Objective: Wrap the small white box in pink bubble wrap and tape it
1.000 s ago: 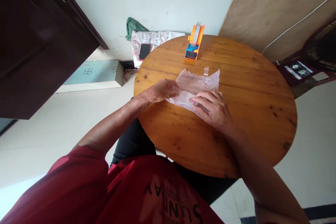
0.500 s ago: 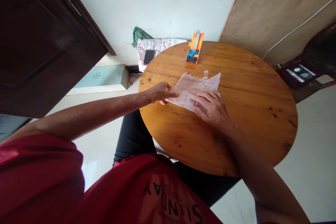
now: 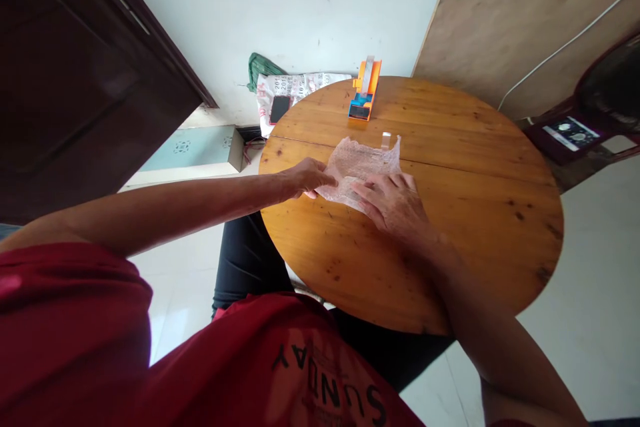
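A sheet of clear bubble wrap (image 3: 356, 159) lies on the round wooden table (image 3: 480, 213), folded over near its front edge. My left hand (image 3: 311, 177) pinches its left edge, thumb on top and fingers underneath. On the right part of the wrap lies my right hand (image 3: 393, 201), palm down with the fingers stretched out, covering whatever is beneath. A short strip of clear tape (image 3: 385, 141) shows just past the far edge of the wrap. Farther back stands an orange and blue tape dispenser (image 3: 370, 88).
Beyond the table's far left edge, a phone (image 3: 279, 109) rests on a white printed bag (image 3: 300, 85), beside a green bag (image 3: 263, 70). A pale blue box (image 3: 193, 148) is on the left, and a dark appliance (image 3: 575, 137) stands at the right.
My right hand has shifted a little left over the wrap, whose right side now reaches less far. A small red-marked patch by my right fingers is now hidden. My left hand keeps its hold.
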The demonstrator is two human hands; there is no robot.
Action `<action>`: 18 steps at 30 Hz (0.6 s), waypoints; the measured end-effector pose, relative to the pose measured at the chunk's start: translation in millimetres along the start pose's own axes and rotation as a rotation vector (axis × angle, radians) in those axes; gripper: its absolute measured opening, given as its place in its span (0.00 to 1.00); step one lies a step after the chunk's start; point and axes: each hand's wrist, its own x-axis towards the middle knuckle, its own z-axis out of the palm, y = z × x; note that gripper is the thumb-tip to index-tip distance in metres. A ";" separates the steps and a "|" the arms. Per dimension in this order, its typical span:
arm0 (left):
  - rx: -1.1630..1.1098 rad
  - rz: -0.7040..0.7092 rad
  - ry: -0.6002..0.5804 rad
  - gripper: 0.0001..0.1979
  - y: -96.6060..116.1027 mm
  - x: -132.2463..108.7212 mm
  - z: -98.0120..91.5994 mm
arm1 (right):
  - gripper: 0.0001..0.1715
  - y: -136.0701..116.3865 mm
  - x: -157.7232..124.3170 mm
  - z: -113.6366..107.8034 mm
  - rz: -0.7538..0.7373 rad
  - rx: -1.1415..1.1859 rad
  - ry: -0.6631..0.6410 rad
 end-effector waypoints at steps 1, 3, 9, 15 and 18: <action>0.002 -0.001 0.012 0.08 3.2 -3.0 1.3 | 0.19 -1.4 0.8 -0.6 -0.003 -0.017 -0.014; 0.012 -0.016 0.022 0.07 8.7 -7.0 3.9 | 0.19 -4.7 2.6 -2.2 -0.002 -0.050 -0.045; -0.174 -0.041 -0.026 0.04 10.7 0.1 8.5 | 0.22 -12.2 6.4 -8.2 0.026 -0.067 -0.099; -0.245 0.008 -0.034 0.03 16.4 0.8 12.2 | 0.21 -12.3 9.2 -9.9 0.044 -0.048 -0.095; -0.222 0.032 -0.022 0.02 23.0 -2.7 15.1 | 0.22 -12.3 9.7 -9.4 0.047 -0.053 -0.095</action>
